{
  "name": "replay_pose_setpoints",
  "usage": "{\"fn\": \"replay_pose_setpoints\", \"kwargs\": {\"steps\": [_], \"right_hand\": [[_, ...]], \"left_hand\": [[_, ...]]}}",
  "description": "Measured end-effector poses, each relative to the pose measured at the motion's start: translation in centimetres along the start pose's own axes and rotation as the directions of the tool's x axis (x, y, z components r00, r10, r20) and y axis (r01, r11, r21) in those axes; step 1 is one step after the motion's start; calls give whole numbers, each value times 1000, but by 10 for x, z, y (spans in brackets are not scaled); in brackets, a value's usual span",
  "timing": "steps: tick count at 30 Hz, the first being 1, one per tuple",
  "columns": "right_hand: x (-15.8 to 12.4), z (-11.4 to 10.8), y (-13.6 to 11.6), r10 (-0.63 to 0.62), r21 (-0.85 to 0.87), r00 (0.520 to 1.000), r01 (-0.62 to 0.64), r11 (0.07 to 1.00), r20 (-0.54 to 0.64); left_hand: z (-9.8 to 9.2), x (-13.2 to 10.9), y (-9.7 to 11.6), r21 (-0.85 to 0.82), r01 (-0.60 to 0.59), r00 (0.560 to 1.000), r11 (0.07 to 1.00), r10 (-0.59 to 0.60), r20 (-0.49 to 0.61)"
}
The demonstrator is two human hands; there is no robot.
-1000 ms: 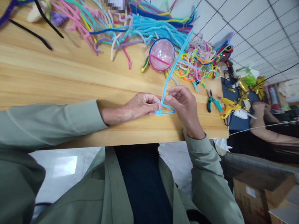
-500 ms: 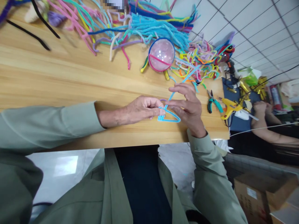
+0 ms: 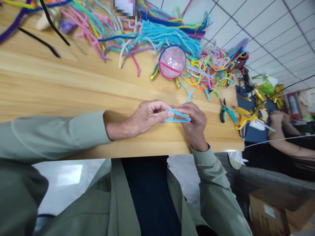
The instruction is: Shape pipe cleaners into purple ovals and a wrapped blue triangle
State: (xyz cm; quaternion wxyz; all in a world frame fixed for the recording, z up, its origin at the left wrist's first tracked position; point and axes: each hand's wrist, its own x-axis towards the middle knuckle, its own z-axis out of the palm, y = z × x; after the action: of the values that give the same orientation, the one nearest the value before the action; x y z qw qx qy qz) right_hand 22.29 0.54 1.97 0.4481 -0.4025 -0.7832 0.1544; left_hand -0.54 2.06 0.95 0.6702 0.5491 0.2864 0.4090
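Observation:
Between my hands is a light blue pipe cleaner [image 3: 180, 116], bent into a narrow loop with several turns at its left end. My left hand [image 3: 150, 118] pinches it there between thumb and fingers. A bit of purple [image 3: 161, 122] shows beneath those fingertips; its kind is unclear. My right hand [image 3: 194, 121] is closed around the other side of the loop, its fingers curled and partly hiding it. A straight blue end sticks out beyond the right knuckles. Both hands are just above the wooden table [image 3: 73, 88], near its front edge.
A clear plastic ball [image 3: 172, 62] stands beyond my hands, backed by bundles of blue pipe cleaners [image 3: 172, 36] and a tangle of coloured pieces [image 3: 209, 70]. To the right lie pliers [image 3: 226, 111] and a yellow glue gun [image 3: 243, 117], near another person's arm [image 3: 283, 141].
My right hand has come down and closed in on the loop, its fingers now curled. The blue loop looks narrower, and less of the straight end shows. My left hand keeps its pinch.

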Motion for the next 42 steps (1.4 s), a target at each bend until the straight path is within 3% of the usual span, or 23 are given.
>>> {"fn": "replay_pose_setpoints", "kwargs": {"steps": [4, 11, 16, 26, 35, 42], "right_hand": [[-1, 0, -4, 72, -28, 997, -71, 997, 21], [-2, 3, -9, 212, 74, 977, -213, 974, 20], [-1, 4, -11, 230, 194, 972, -236, 952, 51], [-6, 8, -14, 320, 227, 946, -324, 919, 55], [-17, 12, -22, 463, 281, 879, -476, 833, 116], [-14, 15, -26, 541, 276, 836, -542, 794, 87]], "left_hand": [[2, -1, -3, -17, -5, 998, 1000, 4, -61], [3, 2, -1, -34, -14, 994, 999, 11, -106], [2, 3, -1, -28, -34, 994, 999, 30, -106], [1, 3, 6, -42, 42, 994, 998, -46, -97], [-4, 9, 2, -75, 53, 992, 996, -61, -109], [-4, 10, 2, -95, 91, 989, 991, -102, -109]]}}
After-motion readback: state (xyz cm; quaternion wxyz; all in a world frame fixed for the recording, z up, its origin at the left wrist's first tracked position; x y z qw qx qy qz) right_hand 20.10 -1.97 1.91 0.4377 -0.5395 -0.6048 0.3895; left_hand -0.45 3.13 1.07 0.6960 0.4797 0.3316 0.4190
